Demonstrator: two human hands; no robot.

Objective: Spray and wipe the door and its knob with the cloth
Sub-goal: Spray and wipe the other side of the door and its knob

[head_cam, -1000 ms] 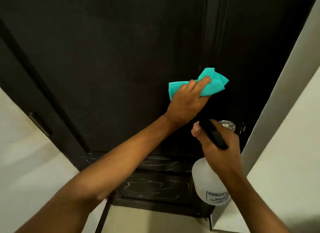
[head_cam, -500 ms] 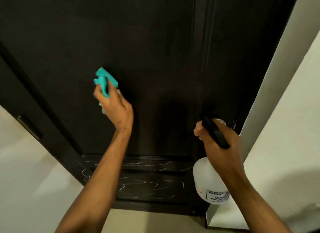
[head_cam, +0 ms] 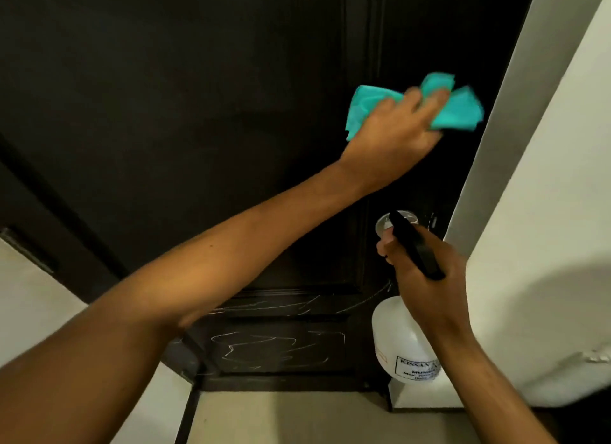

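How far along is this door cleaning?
Midway, it seems. The left hand presses the cloth to the upper door, wiping. The right hand holds the spray bottle, idle. White scribbles on the lower panel remain, and the knob looks unwiped.

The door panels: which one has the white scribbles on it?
The low panel near the floor. Thin white scribbles cross it and the rail above it, while the tall upper panel, where the left hand presses the cloth, looks plain dark.
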